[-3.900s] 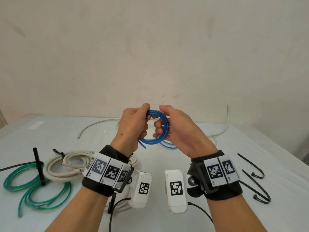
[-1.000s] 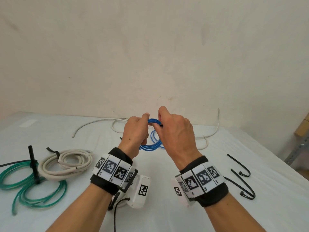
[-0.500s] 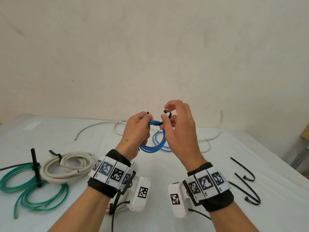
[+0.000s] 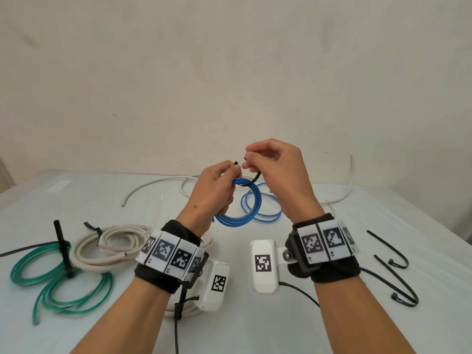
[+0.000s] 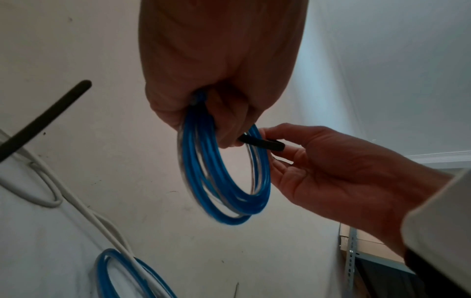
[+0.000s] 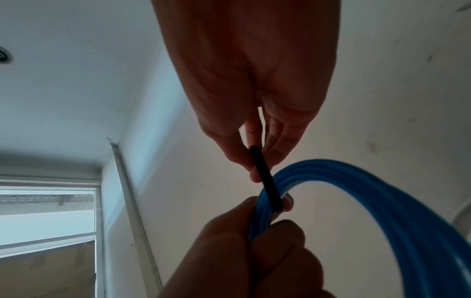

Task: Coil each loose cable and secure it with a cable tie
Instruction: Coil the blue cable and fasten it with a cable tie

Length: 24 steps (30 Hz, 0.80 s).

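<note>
On the table's (image 4: 255, 328) far left lie my green cable (image 4: 51, 282) and white cable (image 4: 102, 251), each coiled and cinched with a black tie, set aside as finished work. At centre, above the table, my left hand (image 4: 217, 190) clenches the top of the blue coil (image 4: 237, 218), keeping its loops bunched so they cannot spring apart; the rest of the coil hangs below my fist. A black cable tie (image 4: 251, 181) crosses the bundle just beside my left fingers (image 5: 229, 129). My right hand (image 4: 278, 180) pinches the tie's upper end between thumb and fingertips, lifting it to draw the strap around the loops. I judge the tie is not yet fastened. Behind the coil, more blue cable (image 4: 265, 210) rests on the table, with a loose white cable (image 4: 158, 185) beyond it. At far right, spare ties (image 4: 398, 282) wait within reach.
</note>
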### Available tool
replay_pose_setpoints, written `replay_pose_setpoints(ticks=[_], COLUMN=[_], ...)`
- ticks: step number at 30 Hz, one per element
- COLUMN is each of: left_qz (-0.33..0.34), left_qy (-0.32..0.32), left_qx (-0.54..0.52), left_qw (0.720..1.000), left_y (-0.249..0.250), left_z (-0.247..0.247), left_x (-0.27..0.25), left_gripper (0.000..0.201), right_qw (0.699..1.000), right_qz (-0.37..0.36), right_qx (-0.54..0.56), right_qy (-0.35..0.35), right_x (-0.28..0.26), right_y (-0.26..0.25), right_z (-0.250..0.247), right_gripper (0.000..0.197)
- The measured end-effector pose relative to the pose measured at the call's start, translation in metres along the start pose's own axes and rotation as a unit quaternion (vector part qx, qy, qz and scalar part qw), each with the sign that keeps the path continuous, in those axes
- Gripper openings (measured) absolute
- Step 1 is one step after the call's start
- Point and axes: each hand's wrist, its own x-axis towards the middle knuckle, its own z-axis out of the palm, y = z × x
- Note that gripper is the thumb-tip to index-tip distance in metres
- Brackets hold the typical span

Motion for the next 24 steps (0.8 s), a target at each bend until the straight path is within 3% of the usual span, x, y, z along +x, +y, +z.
replay_pose_setpoints(ticks=[10,24], left_qz=[0.047,0.101], left_qy=[-0.03,-0.03], left_qx=[0.073,0.161], left_qw=[0.996,0.981], left_y=[-0.0016,-0.0001], left_z=[-0.0041,-0.0049], left_x=[0.0019,0.0023], left_gripper=[0.034,0.027], right_qw=[0.999,0.995], right_qz=[-0.011,-0.03], right_qx=[-0.017,-0.085], right_qy=[0.029,0.045], right_x=[-0.0011,-0.004], right_y=[0.0073,0.0058], right_z=[0.0009,0.006], right_gripper=[0.008,0.008])
